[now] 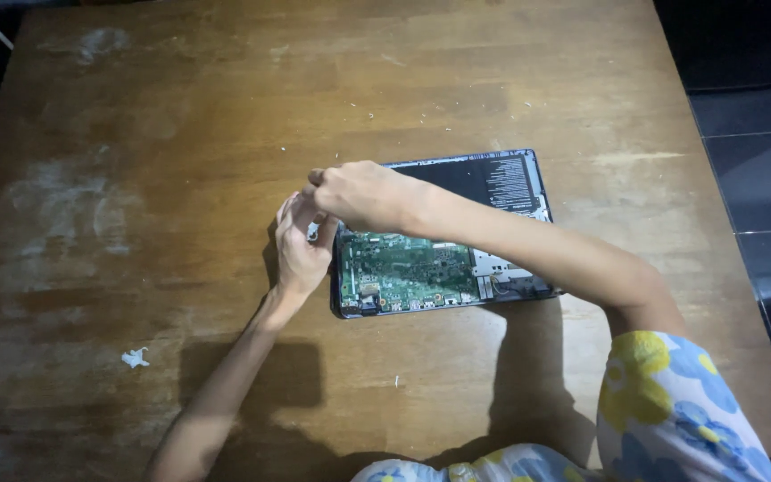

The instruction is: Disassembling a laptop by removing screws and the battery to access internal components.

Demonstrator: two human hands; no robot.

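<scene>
An opened laptop base (443,259) lies on a brown wooden table (180,134), showing a green circuit board (403,268) at the front and a black battery panel (484,178) at the back. My left hand (299,245) is at the laptop's left edge, fingers raised and slightly apart. My right hand (359,192) reaches across the laptop and meets the left hand's fingertips just off the left rear corner. Both hands seem to pinch something very small between them; I cannot make out what it is.
A small white scrap (136,358) lies on the table at the front left. Pale smudges and tiny specks mark the tabletop. Dark floor tiles (760,178) show past the table's right edge. My flowered sleeve (671,402) is at the lower right.
</scene>
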